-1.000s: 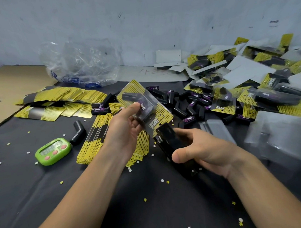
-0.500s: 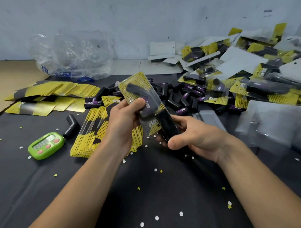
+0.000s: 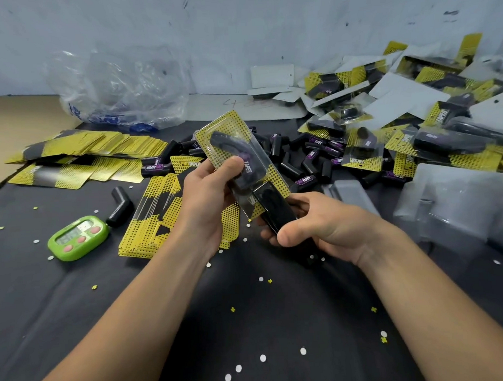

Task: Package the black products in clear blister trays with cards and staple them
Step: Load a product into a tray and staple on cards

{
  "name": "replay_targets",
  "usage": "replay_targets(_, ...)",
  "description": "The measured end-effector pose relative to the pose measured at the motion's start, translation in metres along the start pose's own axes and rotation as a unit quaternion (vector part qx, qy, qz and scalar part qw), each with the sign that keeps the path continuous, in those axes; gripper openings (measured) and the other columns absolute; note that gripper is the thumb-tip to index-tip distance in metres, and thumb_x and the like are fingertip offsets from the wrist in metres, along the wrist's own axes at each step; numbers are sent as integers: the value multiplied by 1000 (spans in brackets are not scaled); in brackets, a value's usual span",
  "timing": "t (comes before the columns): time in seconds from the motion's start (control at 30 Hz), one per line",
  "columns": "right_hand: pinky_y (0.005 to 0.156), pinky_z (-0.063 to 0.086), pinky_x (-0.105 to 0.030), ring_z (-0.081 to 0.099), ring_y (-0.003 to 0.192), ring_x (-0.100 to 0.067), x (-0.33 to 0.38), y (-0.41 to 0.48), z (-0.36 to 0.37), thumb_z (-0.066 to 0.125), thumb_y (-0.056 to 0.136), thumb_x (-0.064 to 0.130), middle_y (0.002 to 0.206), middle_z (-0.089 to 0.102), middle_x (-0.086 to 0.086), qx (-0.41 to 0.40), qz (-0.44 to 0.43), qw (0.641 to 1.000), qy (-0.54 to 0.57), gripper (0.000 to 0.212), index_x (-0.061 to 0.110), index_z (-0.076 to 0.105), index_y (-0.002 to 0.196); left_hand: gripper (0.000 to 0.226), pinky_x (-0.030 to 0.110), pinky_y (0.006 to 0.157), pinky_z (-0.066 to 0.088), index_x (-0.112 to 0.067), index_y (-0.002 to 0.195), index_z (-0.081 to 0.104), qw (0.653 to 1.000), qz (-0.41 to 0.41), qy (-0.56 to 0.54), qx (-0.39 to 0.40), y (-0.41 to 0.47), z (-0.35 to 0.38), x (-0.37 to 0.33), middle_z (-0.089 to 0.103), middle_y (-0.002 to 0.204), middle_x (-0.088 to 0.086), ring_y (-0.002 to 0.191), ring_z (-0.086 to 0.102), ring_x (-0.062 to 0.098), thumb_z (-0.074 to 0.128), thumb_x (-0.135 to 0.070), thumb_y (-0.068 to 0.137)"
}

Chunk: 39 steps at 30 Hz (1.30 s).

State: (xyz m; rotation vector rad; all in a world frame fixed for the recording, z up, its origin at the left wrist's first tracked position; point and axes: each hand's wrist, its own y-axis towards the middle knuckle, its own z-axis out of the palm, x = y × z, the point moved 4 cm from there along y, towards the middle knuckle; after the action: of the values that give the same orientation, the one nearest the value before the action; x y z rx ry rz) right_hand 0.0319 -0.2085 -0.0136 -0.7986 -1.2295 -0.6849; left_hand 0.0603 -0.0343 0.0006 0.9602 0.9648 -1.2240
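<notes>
— Where is the pack we are working on?

— Our left grip (image 3: 208,200) holds the blister pack (image 3: 237,151) up above the counter (image 3: 249,318), tilted, with the thumb curled across the clear front. Inside it a black product lies over a yellow dotted card.

— And our right grip?

— Our right grip (image 3: 325,227) is wrapped round the black stapler (image 3: 276,209), thumb on top. The stapler's nose meets the pack's lower end. We cannot tell whether the card sits inside its mouth.

— What lies around us?

— Loose black products (image 3: 297,157) are heaped just behind the pack. Finished packs (image 3: 427,121) are piled at the right by the wall, and empty clear trays (image 3: 459,206) lie near our right forearm. Yellow cards (image 3: 100,144) fan out at the left, with more under our left wrist. A green timer (image 3: 78,237) sits at the left beside one stray black product (image 3: 120,206). A crumpled plastic bag (image 3: 118,89) rests against the wall.
</notes>
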Motion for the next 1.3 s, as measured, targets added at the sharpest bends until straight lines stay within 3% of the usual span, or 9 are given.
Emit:
replay_targets(0.23, 78, 60, -32, 74, 96, -28, 2, 1, 3, 86, 52, 9, 101, 76, -11, -13, -10, 1000, 0, 40, 16, 82, 92, 7, 39, 82, 58, -19, 95, 76, 1000, -8, 7, -11, 0, 0, 1, 80, 97, 4, 87, 73, 22, 69, -17, 96)
replay_targets(0.5, 75, 59, -35, 74, 92, -28, 1, 2, 5, 86, 43, 10, 100, 77, -14, -56, -19, 998, -10, 60, 4, 76, 101, 9, 27, 68, 60, -17, 100, 75, 1000, 1, 2, -8, -2, 1, -2, 80, 98, 5, 84, 75, 18, 66, -17, 97)
replay_targets(0.67, 73, 60, -33, 76, 88, -28, 3, 0, 8, 82, 51, -3, 96, 77, -14, -74, -21, 997, -13, 49, 2, 76, 99, 10, 27, 70, 60, -16, 101, 74, 1000, 10, 3, -4, -3, 2, -4, 80, 97, 2, 83, 74, 17, 64, -17, 99)
replay_targets(0.83, 70, 60, -32, 74, 81, -25, 0, 3, 8, 83, 43, 1, 89, 77, -11, -104, -18, 994, -4, 44, 9, 79, 86, 9, 26, 69, 59, -16, 98, 74, 1000, 21, -1, -3, -2, 3, -4, 78, 90, 1, 79, 72, 15, 65, -17, 98)
replay_targets(0.93, 74, 61, -34, 73, 87, -27, 0, 1, 7, 85, 46, 8, 96, 76, -15, -71, -9, 997, -11, 52, 3, 76, 97, 8, 28, 69, 59, -16, 98, 73, 1000, 21, -1, -5, -2, 3, -2, 77, 89, 1, 78, 71, 15, 65, -16, 97)
replay_targets(1.07, 87, 61, -35, 68, 100, -28, -2, -12, 11, 78, 64, 1, 108, 68, -20, 70, 82, 994, 3, 58, -10, 63, 119, 7, 33, 74, 59, -18, 98, 73, 999, 23, -15, -33, 0, -2, -3, 78, 93, 1, 81, 73, 16, 65, -17, 98)
replay_targets(1.2, 95, 57, -38, 66, 105, -27, 0, -20, 13, 89, 55, 17, 113, 71, -17, 143, 92, 983, -75, 65, 7, 72, 117, 13, 32, 67, 61, -13, 110, 68, 996, 12, -70, -58, 6, -12, -8, 78, 90, -1, 84, 76, 18, 63, -20, 100)
replay_targets(1.27, 102, 54, -40, 68, 110, -21, 0, -18, 13, 90, 60, 25, 120, 74, -14, 127, 106, 981, -102, 61, 16, 75, 119, 16, 27, 66, 60, -10, 112, 67, 994, 0, -88, -63, 5, -13, -8, 79, 90, 0, 84, 76, 17, 64, -20, 99)
replay_targets(1.3, 97, 56, -35, 69, 109, -16, 0, -17, 13, 86, 68, 27, 118, 75, -9, 108, 110, 983, -98, 53, 18, 75, 119, 16, 26, 66, 60, -10, 112, 67, 994, -5, -89, -59, 4, -12, -7, 78, 89, 1, 83, 76, 16, 65, -19, 99)
